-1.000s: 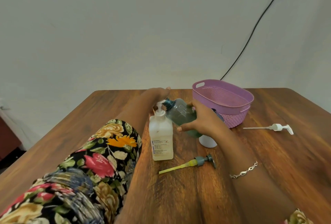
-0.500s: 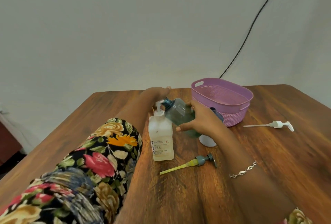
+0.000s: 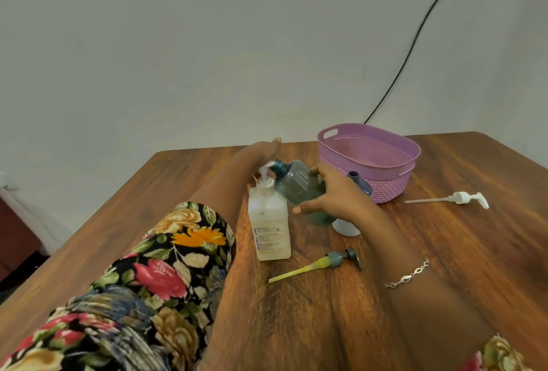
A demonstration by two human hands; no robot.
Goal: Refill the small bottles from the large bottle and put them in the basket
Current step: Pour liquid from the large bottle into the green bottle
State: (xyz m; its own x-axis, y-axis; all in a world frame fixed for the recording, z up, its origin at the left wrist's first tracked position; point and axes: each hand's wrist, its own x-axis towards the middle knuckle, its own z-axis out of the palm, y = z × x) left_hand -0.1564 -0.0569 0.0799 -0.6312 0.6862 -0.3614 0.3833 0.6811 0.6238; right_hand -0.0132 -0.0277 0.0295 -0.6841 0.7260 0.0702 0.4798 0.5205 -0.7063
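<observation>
A large square whitish bottle with a white pump head stands mid-table. My left hand rests on top of its pump, fingers fairly straight. My right hand grips a small smoky-green bottle, tilted with its open neck right at the pump's spout. Behind my right hand stands a second small bottle, dark blue and uncapped, with a white base showing under my wrist. The purple basket stands at the back right with nothing visible inside.
A grey pump cap with a yellow tube lies in front of the large bottle. A white pump cap with its tube lies to the right of the basket. A black cable runs down the wall behind the wooden table.
Both hands and the bottles keep nearly the same pose; only the view shifts slightly.
</observation>
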